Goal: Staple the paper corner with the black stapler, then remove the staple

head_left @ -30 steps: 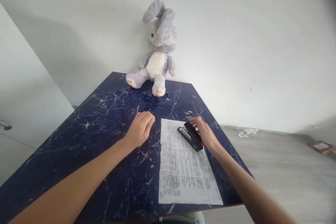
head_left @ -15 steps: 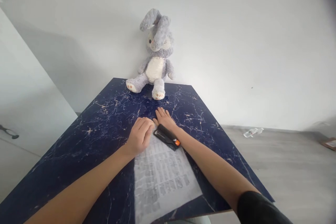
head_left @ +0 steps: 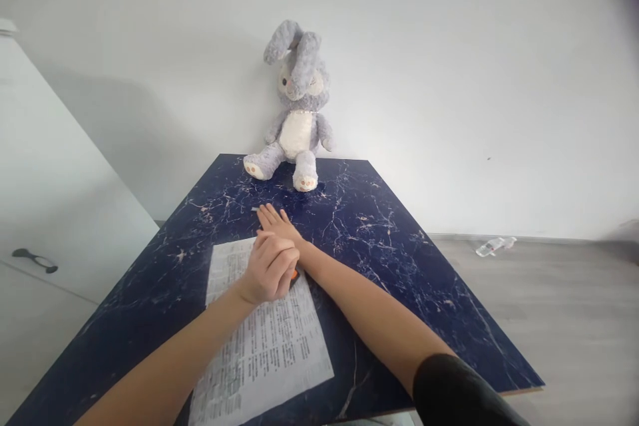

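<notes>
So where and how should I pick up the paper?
Pinch the paper by its near right corner, probably best from the near side. The sheet lies flat on the table and that corner is uncovered, while the left forearm crosses its left edge.

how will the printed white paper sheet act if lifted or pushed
The printed white rectangular paper sheet would probably flop if lifted by one edge, as it looks thin. It should be light for its size, with little thickness showing at its edge. It might slide easily, since the dark blue marbled tabletop looks smooth.
</notes>
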Tool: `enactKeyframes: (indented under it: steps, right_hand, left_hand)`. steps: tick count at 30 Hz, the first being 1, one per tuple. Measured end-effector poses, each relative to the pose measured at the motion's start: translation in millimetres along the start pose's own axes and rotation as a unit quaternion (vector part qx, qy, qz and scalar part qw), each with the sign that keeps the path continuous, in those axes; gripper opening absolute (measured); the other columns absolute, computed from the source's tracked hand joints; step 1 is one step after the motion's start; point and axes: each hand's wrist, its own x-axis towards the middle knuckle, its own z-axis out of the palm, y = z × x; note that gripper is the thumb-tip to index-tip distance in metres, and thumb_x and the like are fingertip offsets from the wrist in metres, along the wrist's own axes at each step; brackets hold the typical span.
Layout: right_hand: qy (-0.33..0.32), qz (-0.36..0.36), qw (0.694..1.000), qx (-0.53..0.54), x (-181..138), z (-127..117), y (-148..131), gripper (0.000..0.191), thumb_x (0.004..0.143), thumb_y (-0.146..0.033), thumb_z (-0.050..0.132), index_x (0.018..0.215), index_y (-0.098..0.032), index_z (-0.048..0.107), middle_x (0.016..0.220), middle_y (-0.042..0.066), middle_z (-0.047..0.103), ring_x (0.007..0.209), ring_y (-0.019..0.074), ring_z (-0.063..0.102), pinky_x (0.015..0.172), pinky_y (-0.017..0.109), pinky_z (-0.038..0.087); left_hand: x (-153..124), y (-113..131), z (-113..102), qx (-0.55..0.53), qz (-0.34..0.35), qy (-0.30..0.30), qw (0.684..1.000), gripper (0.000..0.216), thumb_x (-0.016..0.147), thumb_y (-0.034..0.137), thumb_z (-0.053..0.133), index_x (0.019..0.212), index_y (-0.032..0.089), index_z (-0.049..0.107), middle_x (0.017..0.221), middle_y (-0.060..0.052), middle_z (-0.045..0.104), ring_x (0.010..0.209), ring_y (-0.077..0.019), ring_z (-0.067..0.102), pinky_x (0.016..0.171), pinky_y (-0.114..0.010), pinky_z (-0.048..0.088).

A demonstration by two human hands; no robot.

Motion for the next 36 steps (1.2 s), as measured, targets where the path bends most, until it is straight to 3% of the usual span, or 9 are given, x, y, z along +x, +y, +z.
enactKeyframes:
  steps: [5, 9, 14, 17, 20, 24, 29, 32, 36]
  right_hand:
    - [0.003, 0.049, 0.999, -0.008, -43, -12, 59, 0.056, 0.107, -0.027, 0.036, 0.158, -0.004, 0.033, 0.169, 0.019, 0.021, 0.159, 0.033, 0.012, 0.126, 0.061, 0.018]
    - [0.006, 0.117, 0.993, 0.015, -67, -32, 97, 0.053, 0.103, -0.026, 0.044, 0.151, -0.005, 0.043, 0.165, 0.024, 0.031, 0.157, 0.0349, 0.018, 0.124, 0.059, 0.023]
    - [0.13, 0.1, 0.979, 0.124, -100, -78, 91, 0.028, 0.103, -0.028, 0.045, 0.115, -0.014, 0.065, 0.122, 0.016, 0.065, 0.118, 0.0264, 0.061, 0.103, 0.043, 0.048]
    - [0.01, 0.036, 0.98, 0.193, -128, -108, 73, 0.024, 0.1, -0.04, 0.055, 0.111, -0.02, 0.065, 0.106, 0.008, 0.065, 0.092, 0.0205, 0.063, 0.082, 0.034, 0.052]
    - [-0.077, 0.0, 0.98, 0.185, -148, -124, 63, 0.034, 0.084, -0.033, 0.075, 0.113, -0.019, 0.064, 0.099, 0.006, 0.066, 0.083, 0.0201, 0.061, 0.073, 0.032, 0.049]
    - [-0.11, -0.05, 0.958, 0.259, -155, -132, 75, 0.038, 0.086, -0.027, 0.073, 0.123, -0.02, 0.066, 0.11, 0.008, 0.069, 0.092, 0.0218, 0.062, 0.08, 0.034, 0.049]
    - [-0.218, -0.05, 0.859, 0.46, -159, -132, 106, 0.049, 0.09, -0.042, 0.074, 0.133, -0.02, 0.067, 0.126, 0.01, 0.069, 0.111, 0.0255, 0.064, 0.093, 0.039, 0.051]
    - [-0.235, -0.013, 0.798, 0.555, -162, -122, 119, 0.054, 0.082, -0.045, 0.083, 0.127, -0.018, 0.072, 0.123, 0.011, 0.072, 0.115, 0.028, 0.065, 0.102, 0.045, 0.049]
    - [-0.247, 0.033, 0.771, 0.586, -164, -116, 124, 0.061, 0.07, -0.044, 0.091, 0.122, -0.018, 0.075, 0.115, 0.011, 0.076, 0.109, 0.0281, 0.069, 0.103, 0.048, 0.05]
  left_hand:
    - [3, 5, 5, -0.014, -0.04, -0.052, 0.998, 0.015, 0.095, 0.009, 0.045, 0.092, 0.017, 0.057, 0.086, -0.008, 0.062, 0.078, -0.0205, 0.055, 0.074, -0.039, 0.045]
    - [-3, -3, 16, -0.025, -0.19, -0.141, 0.971, 0.023, 0.101, 0.012, 0.039, 0.109, 0.016, 0.061, 0.107, -0.012, 0.063, 0.1, -0.0234, 0.059, 0.09, -0.041, 0.05]
    - [-30, -29, 30, 0.002, -0.27, -0.311, 0.911, 0.036, 0.104, 0.022, 0.04, 0.133, 0.021, 0.061, 0.143, -0.013, 0.055, 0.132, -0.0311, 0.053, 0.109, -0.051, 0.045]
    - [-44, -34, 36, 0.049, -0.29, -0.361, 0.885, 0.041, 0.103, 0.03, 0.047, 0.14, 0.019, 0.06, 0.148, -0.016, 0.053, 0.138, -0.0361, 0.049, 0.113, -0.056, 0.042]
    - [-47, -30, 40, 0.081, -0.298, -0.368, 0.877, 0.043, 0.103, 0.03, 0.044, 0.142, 0.016, 0.059, 0.149, -0.018, 0.052, 0.14, -0.037, 0.047, 0.114, -0.056, 0.041]
    - [-42, -28, 40, 0.063, -0.319, -0.356, 0.876, 0.042, 0.103, 0.028, 0.042, 0.139, 0.015, 0.061, 0.148, -0.018, 0.053, 0.14, -0.0367, 0.048, 0.115, -0.056, 0.04]
    - [-35, -31, 40, -0.069, -0.416, -0.238, 0.875, 0.04, 0.106, 0.028, 0.033, 0.13, 0.018, 0.064, 0.141, -0.012, 0.062, 0.133, -0.0252, 0.057, 0.118, -0.045, 0.041]
    - [-35, -33, 41, -0.116, -0.457, -0.223, 0.853, 0.037, 0.105, 0.03, 0.035, 0.126, 0.02, 0.065, 0.133, -0.009, 0.067, 0.128, -0.0244, 0.061, 0.115, -0.044, 0.043]
    - [-40, -38, 42, -0.147, -0.482, -0.202, 0.84, 0.037, 0.103, 0.029, 0.035, 0.122, 0.022, 0.066, 0.127, -0.007, 0.07, 0.122, -0.0246, 0.064, 0.111, -0.045, 0.045]
